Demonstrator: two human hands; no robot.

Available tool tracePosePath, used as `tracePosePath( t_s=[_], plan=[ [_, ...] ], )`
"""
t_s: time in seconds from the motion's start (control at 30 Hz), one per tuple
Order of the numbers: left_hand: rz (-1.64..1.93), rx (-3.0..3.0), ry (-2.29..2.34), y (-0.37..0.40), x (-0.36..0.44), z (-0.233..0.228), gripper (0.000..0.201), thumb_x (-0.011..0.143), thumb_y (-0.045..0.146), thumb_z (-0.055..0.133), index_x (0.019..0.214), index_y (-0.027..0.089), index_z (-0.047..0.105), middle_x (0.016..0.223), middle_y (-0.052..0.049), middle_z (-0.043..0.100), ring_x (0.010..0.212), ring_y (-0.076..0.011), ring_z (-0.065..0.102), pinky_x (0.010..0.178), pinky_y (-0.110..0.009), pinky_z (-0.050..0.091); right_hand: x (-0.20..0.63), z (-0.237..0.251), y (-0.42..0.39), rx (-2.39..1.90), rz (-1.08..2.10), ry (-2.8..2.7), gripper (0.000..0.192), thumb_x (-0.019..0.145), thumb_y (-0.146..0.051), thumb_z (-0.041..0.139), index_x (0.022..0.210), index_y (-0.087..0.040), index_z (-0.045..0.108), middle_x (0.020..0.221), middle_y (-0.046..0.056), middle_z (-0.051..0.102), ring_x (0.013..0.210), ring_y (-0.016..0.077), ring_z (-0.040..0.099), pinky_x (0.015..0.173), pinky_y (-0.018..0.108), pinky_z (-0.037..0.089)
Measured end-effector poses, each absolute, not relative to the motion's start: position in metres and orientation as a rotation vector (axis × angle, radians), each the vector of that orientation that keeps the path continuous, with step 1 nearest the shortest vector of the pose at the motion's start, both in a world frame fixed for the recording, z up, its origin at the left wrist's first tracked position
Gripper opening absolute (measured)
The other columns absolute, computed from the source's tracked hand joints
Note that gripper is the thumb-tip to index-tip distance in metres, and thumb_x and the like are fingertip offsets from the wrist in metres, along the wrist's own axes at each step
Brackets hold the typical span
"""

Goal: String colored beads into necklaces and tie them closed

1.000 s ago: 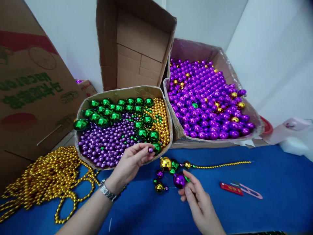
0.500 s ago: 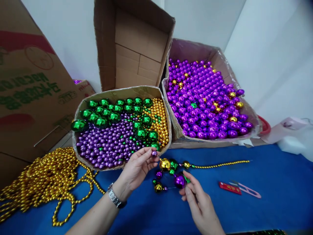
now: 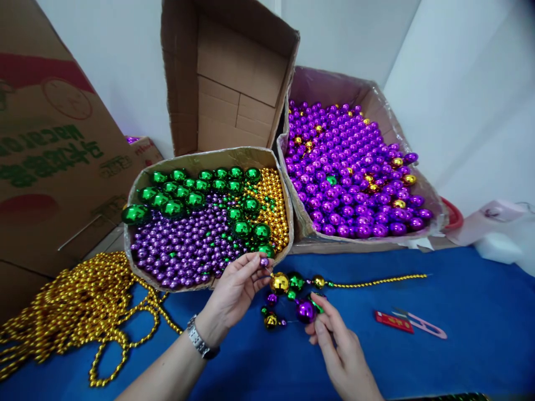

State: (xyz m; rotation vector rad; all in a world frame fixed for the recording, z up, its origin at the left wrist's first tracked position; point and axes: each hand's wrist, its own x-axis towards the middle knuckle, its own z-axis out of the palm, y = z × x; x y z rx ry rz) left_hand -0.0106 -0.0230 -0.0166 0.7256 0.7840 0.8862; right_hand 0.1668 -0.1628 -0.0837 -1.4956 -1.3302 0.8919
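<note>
Thread [image 3: 271, 272] barely visible — left hand [image 3: 234, 292]

The left hand [image 3: 234, 292] pinches a small purple bead [image 3: 264, 261] between thumb and fingertips, just beside a large gold ball [image 3: 279, 283] on a beaded strand [image 3: 376, 281] lying across the blue table [image 3: 460, 323]. The right hand [image 3: 340, 351] holds a large purple ball [image 3: 305, 311] near the strand. Behind the left hand stands a box of mixed beads [image 3: 200, 223]; red snips [image 3: 412, 324] lie to the right.
</note>
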Motion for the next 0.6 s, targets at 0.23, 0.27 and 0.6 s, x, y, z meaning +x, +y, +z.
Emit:
tracePosePath(
  t_s=[0.23,0.27,0.6],
  plan=[
    [0.932,0.711,0.817,-0.028,-0.007,-0.016,0.016,0.079,0.026,0.067,0.090,0.015,0.064,0.091,-0.005,0.066,0.077,-0.0123,0.061,0.070,-0.024,0.050,0.167,-0.085,-0.163,-1.509,0.820,-1.346,0.038,0.098,-0.035,0.033,0.134,-0.024,0.039,0.078,0.000,0.066,0.069,0.0126,0.065,0.066,0.019,0.050],
    [0.942,0.718,0.819,-0.029,-0.007,-0.016,0.015,0.079,0.025,0.067,0.090,0.015,0.063,0.091,-0.005,0.066,0.078,-0.0123,0.061,0.070,-0.024,0.050,0.167,-0.085,-0.163,-1.513,0.805,-1.352,0.038,0.098,-0.035,0.032,0.134,-0.024,0.039,0.078,0.000,0.066,0.070,0.0126,0.065,0.067,0.019,0.051],
    [0.958,0.895,0.844,-0.039,0.004,-0.022,0.019,0.079,0.023,0.067,0.097,0.016,0.063,0.095,-0.005,0.063,0.085,-0.0145,0.059,0.072,-0.026,0.049,0.172,-0.091,-0.162,-1.682,0.682,-1.452,0.037,0.096,-0.031,0.036,0.132,-0.026,0.044,0.108,0.006,0.065,0.096,0.0187,0.064,0.083,0.026,0.051]
  ],
)
